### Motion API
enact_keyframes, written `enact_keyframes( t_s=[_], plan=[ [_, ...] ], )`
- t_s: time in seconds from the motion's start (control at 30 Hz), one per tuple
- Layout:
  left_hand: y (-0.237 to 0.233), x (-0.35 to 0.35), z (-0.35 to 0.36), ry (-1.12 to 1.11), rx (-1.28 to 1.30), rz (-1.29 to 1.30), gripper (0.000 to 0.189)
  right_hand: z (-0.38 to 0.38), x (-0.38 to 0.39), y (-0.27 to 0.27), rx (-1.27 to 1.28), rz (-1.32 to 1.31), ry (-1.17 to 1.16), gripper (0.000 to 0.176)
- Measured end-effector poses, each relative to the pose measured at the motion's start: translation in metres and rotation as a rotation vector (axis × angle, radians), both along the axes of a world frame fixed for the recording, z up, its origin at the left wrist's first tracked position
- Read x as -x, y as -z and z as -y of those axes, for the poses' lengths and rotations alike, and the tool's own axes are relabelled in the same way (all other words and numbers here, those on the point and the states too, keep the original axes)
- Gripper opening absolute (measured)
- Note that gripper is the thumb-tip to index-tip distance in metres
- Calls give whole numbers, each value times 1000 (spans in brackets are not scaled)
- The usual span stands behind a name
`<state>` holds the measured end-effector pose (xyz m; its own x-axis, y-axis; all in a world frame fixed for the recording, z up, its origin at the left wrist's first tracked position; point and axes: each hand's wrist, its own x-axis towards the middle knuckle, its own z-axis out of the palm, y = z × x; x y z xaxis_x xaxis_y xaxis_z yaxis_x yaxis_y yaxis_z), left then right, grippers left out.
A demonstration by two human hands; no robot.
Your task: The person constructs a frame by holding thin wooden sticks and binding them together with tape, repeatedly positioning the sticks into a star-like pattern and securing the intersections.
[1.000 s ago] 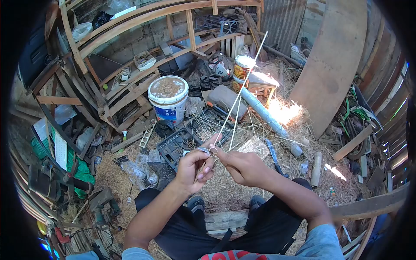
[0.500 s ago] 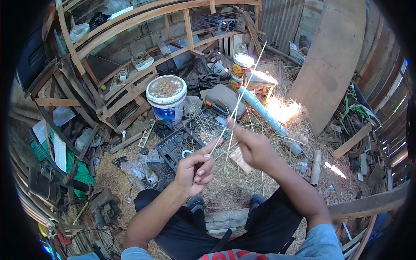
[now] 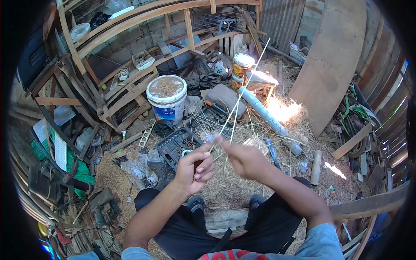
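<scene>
My left hand (image 3: 195, 168) is closed around the lower end of a long thin pale stick (image 3: 239, 96) that slants up and to the right, past the cans. My right hand (image 3: 243, 159) is just to the right of it, fingers pinched on a small blade-like tool at the stick, slightly blurred. Both hands are held above my knees over the straw-covered ground. A second thin strip hangs down from the stick near my right hand.
A white bucket (image 3: 167, 99) filled with sawdust stands behind my hands. A grey pipe (image 3: 268, 118), two cans (image 3: 241, 66), a small stool (image 3: 260, 82), a black tool case (image 3: 177, 144) and curved wooden frames (image 3: 130, 52) lie around. A wide plank (image 3: 333, 60) leans at right.
My right hand slid up along the stick away from my left hand, then came back down close to it. My left hand stayed in place holding the stick.
</scene>
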<state>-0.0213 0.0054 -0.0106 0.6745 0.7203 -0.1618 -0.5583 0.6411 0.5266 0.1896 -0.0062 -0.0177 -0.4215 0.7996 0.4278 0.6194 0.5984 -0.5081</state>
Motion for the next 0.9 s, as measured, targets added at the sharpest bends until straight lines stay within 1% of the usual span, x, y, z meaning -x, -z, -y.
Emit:
enact_keyframes(
  t_s=[0.03,0.1,0.17,0.23,0.27,0.33,0.37,0.4,0.43,0.47,0.5,0.57,0.6,0.7,0.73,0.83,0.9],
  plan=[
    [-1,1,1,7,-30,-14,60,-6,-4,-3,2,-22,64,60],
    [0,1,4,28,-54,-66,59,-29,-26,2,-113,-131,161,56],
    [2,0,5,50,-60,-78,58,-48,-56,10,16,-244,304,48],
    [6,0,4,67,-52,-53,55,-49,-59,0,90,-490,387,32],
    [9,-1,1,35,-61,-26,52,-48,-58,-4,128,-611,428,29],
    [13,-2,-6,-32,-80,26,46,-43,-48,-7,168,-634,400,29],
    [12,-5,-9,-90,-88,-14,43,-39,-43,-5,188,-647,385,29],
    [10,-8,-13,-150,-97,-55,40,-39,-39,7,186,-596,359,24],
    [9,-7,-16,-211,-109,-97,37,-34,-33,11,167,-538,331,23],
    [28,-3,-26,-167,-224,75,26,-29,-25,13,147,-480,302,23],
    [26,-4,-26,-220,-218,64,24,-24,-16,15,126,-422,274,24],
    [22,-11,-26,-328,-204,48,20,-11,-1,15,325,-527,236,23],
    [31,-8,-30,-284,-287,98,16,-5,6,13,425,-576,218,23],
    [27,-14,-25,-366,-319,76,16,10,25,4,588,-731,193,22],
    [27,-14,-24,-380,-300,68,16,8,26,14,536,-741,151,23],
    [28,-16,-19,-406,-251,52,15,10,33,13,461,-742,138,24],
    [28,-17,-17,-403,-228,52,16,10,35,9,499,-764,147,24]
  ],
)
